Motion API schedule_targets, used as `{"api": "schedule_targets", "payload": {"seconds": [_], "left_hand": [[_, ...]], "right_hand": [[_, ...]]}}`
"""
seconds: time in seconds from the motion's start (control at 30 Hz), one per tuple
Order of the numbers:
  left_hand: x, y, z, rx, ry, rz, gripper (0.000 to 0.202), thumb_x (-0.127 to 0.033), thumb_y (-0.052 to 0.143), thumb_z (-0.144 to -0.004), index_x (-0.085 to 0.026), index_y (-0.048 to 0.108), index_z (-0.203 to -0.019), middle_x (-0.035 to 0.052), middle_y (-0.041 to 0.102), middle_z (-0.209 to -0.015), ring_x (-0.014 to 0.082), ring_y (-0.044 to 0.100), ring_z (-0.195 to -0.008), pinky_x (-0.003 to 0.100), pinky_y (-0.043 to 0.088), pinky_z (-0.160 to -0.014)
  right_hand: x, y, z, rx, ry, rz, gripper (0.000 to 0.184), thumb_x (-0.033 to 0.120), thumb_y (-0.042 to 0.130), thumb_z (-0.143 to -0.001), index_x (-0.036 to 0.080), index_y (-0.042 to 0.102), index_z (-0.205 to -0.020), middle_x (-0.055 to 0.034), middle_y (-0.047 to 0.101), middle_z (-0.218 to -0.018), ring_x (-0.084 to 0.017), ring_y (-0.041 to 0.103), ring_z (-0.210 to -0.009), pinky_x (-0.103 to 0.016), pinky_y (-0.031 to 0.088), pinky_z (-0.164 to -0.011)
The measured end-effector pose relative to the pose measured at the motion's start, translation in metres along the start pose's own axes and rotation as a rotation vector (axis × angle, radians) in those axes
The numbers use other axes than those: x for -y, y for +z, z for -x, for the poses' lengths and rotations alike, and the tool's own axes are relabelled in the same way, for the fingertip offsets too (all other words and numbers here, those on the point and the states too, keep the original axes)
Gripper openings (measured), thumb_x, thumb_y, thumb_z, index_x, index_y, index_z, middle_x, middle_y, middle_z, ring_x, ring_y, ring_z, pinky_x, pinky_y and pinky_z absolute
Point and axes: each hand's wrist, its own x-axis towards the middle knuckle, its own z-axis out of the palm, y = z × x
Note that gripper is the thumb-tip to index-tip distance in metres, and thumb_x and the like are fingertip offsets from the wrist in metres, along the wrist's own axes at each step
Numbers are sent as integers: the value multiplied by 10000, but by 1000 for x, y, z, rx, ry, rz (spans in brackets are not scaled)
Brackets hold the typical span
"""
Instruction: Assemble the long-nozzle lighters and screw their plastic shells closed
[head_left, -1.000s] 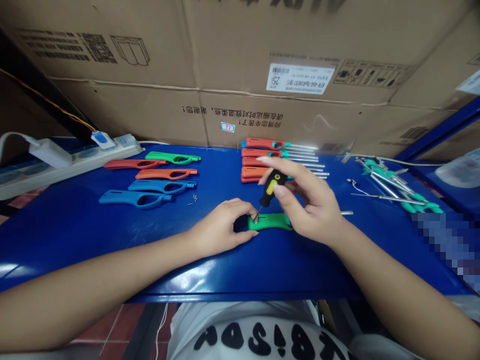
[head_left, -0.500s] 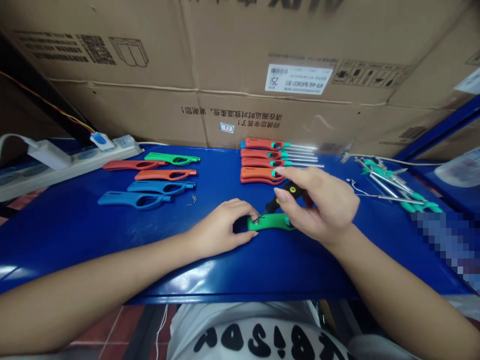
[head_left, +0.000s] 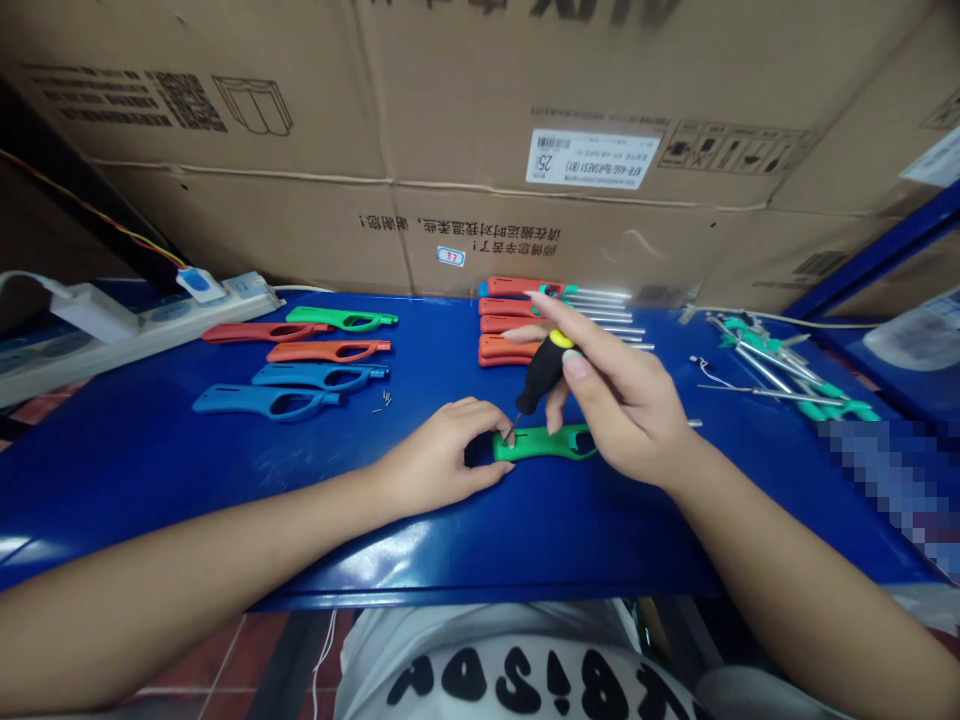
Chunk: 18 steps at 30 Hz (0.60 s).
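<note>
Left hand: curled, knuckles up, resting on the blue table; thumb and fingertips closed on the left end of the green handle shell, pinning it flat.

Right hand: clamped on the screwdriver, thumb and fingers round the black grip, forefinger stretched over the yellow cap. The tool is tilted, with its tip down at the shell's left end, just beside the left fingertips.

Green handle shell: lies lengthwise near the table's front edge, between the two hands, with a metal tube showing past its right end. Judged light, stiff moulded plastic, smooth and apt to skid on the glossy top. Best held at the solid end or across the flanks, not by the thin loop.

Screwdriver: short and stubby, with a thin shaft. Best gripped round the black barrel.

Other stock:
- loose handle shells, green, red, orange and two blue, in a staggered row at left
- small screws, beside the blue ones
- orange lighters with tubes fitted, ranked behind the right hand
- metal tubes with teal fittings, heaped at right
- power strip, far left
- cardboard boxes, stacked behind
</note>
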Motion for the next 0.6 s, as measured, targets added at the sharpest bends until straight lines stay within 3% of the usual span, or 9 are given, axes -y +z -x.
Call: {"api": "schedule_targets", "payload": {"seconds": [0.07, 0.13, 0.2, 0.27, 0.37, 0.47, 0.53, 0.6], "left_hand": [[0, 0, 0, -6, 1, -5, 163, -164, 728, -845, -191, 616, -960, 21, 684, -1014, 199, 629, -977, 337, 469, -910], [-1, 0, 0, -9, 7, -5, 171, -162, 730, -843, -191, 615, -966, 19, 685, -1014, 196, 631, -978, 334, 467, -911], [-1, 0, 0, -7, 9, -2, 178, -158, 729, -843, -190, 614, -975, 19, 687, -1022, 194, 632, -979, 335, 465, -917], [-2, 0, -1, -3, 6, 2, 175, -160, 727, -846, -191, 613, -975, 19, 688, -1023, 193, 632, -977, 337, 465, -921], [-2, -1, -1, -4, 0, 8, 167, -160, 724, -847, -192, 615, -969, 22, 686, -1023, 195, 631, -984, 338, 469, -922], [-2, 0, -1, -3, 2, 7, 169, -165, 721, -851, -193, 617, -981, 23, 687, -1030, 198, 634, -993, 342, 470, -927], [-2, 0, -1, 2, 4, 8, 175, -167, 718, -854, -194, 616, -994, 23, 689, -1041, 197, 636, -1000, 349, 466, -940], [-2, 0, -1, 3, 5, 11, 176, -167, 717, -855, -194, 615, -995, 24, 687, -1043, 199, 634, -1002, 351, 467, -940]], "right_hand": [[1, 0, -1, 11, 17, -7, 406, 234, 444, -1051, 285, 514, -1448, -37, 714, -1229, -72, 626, -554, -248, 577, -601], [0, -1, -2, -86, -86, 163, 306, 276, 618, -978, 251, 645, -1282, -29, 756, -1083, -112, 662, -645, -266, 583, -674], [-1, -3, -3, -157, -213, 321, 262, 288, 697, -926, 228, 689, -1181, -34, 770, -992, -150, 688, -744, -277, 576, -725], [-2, -5, -3, -144, -263, 347, 263, 254, 606, -974, 216, 669, -1227, -58, 764, -1040, -175, 706, -856, -294, 574, -772], [-2, -5, -3, -45, -134, 187, 403, 181, 417, -1030, 225, 552, -1407, -82, 713, -1222, -183, 704, -978, -332, 580, -822], [-3, -4, -4, -48, -49, 117, 362, 249, 540, -1005, 239, 595, -1362, -63, 736, -1139, -164, 703, -834, -307, 585, -727], [-3, -5, -4, -125, -112, 217, 310, 309, 694, -921, 231, 686, -1222, -49, 758, -1016, -166, 689, -770, -301, 580, -714], [-3, -5, -4, -138, -156, 279, 315, 325, 686, -927, 232, 689, -1228, -56, 759, -1029, -170, 692, -780, -307, 584, -747]]}}
